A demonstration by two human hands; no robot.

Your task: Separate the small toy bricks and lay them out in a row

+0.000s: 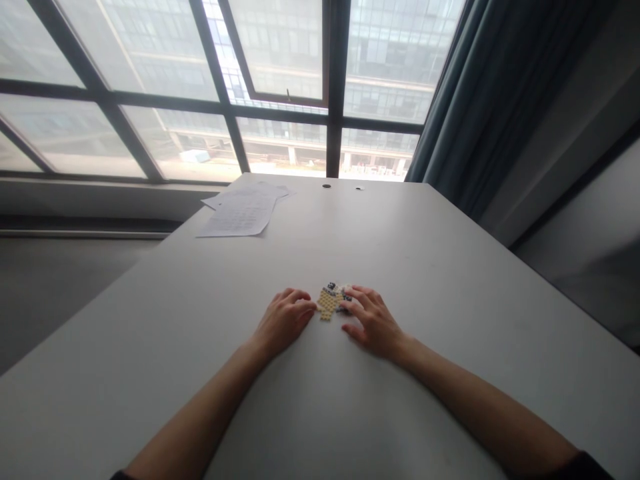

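Note:
Small studded toy building bricks (329, 303) lie in a cluster on the white table between my hands. Most are tan; grey, black and white ones sit at the back and right. Fingers bent and pressed together, my left hand (286, 319) rests at the cluster's left edge. Its fingertips meet the tan bricks there, and whatever they pinch is too small to make out. On the other side, my right hand (374, 323) has its fingers apart and reaches over the dark and white bricks, hiding some of them. Its thumb lies apart from the cluster, nearer to me.
Several printed paper sheets (240, 212) overlap at the table's far left corner. Two round holes, one a dark cable hole (327, 186), are near the far edge of the table (200, 280). Beyond stand large windows, with a blue-grey curtain (463, 113) on the right.

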